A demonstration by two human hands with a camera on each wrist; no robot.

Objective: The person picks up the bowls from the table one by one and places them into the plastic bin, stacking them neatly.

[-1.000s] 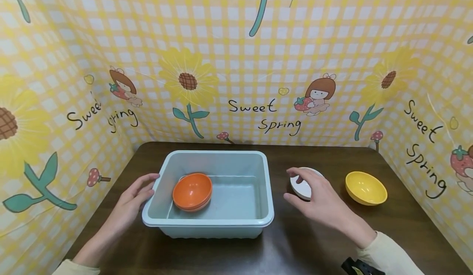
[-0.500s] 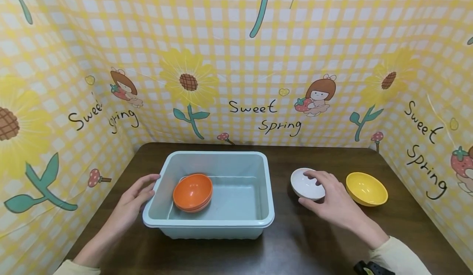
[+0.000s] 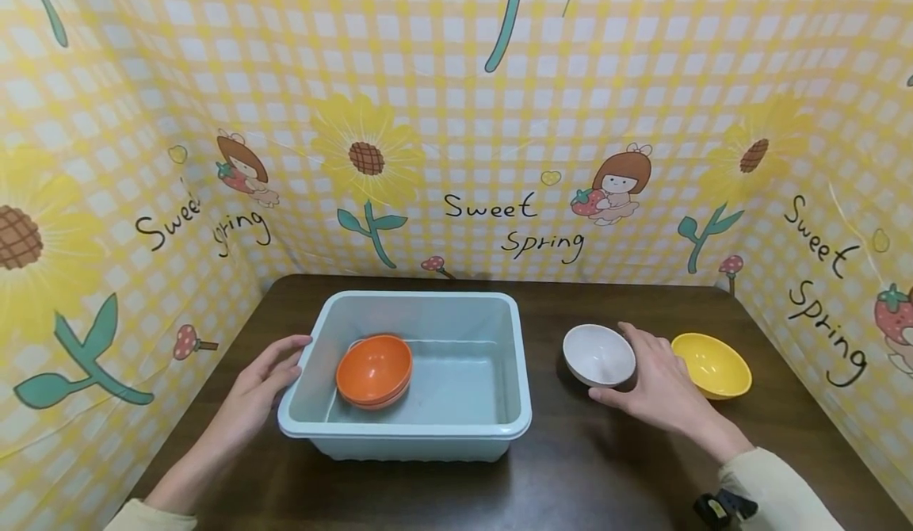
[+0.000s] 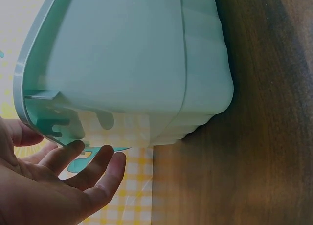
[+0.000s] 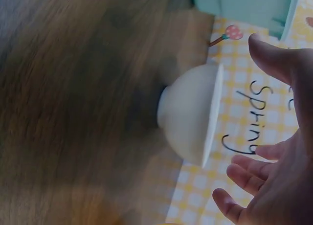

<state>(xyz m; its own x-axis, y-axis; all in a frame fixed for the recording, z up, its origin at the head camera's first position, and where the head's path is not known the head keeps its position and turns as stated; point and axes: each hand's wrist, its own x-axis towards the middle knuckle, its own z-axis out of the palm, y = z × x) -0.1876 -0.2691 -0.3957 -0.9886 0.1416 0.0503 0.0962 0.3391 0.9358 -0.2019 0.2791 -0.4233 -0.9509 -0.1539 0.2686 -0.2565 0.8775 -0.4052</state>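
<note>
My left hand (image 3: pixel 253 388) is at the left rim of a pale blue plastic basin (image 3: pixel 403 430), fingertips touching the edge and fingers loosely bent. In the left wrist view the fingers (image 4: pixel 100 164) lie along the outside of the basin wall (image 4: pixel 122 49). Inside the basin, toward its left, sits a stack of orange bowls (image 3: pixel 374 368). To the basin's right a white bowl (image 3: pixel 599 357) stands upright on the table. My right hand (image 3: pixel 663 380) is spread at the bowl's right side, thumb in front, and the right wrist view shows a gap between palm and bowl (image 5: pixel 190 115).
A yellow bowl (image 3: pixel 713 368) stands on the dark wooden table (image 3: pixel 563 467), just beyond the right hand and partly overlapped by it. Yellow checked cloth (image 3: pixel 485 135) with printed flowers and lettering hangs along the back and both sides.
My right hand has moved right, from over the white bowl to its right side, uncovering the bowl and overlapping the yellow one. The left hand and the basin have stayed in place.
</note>
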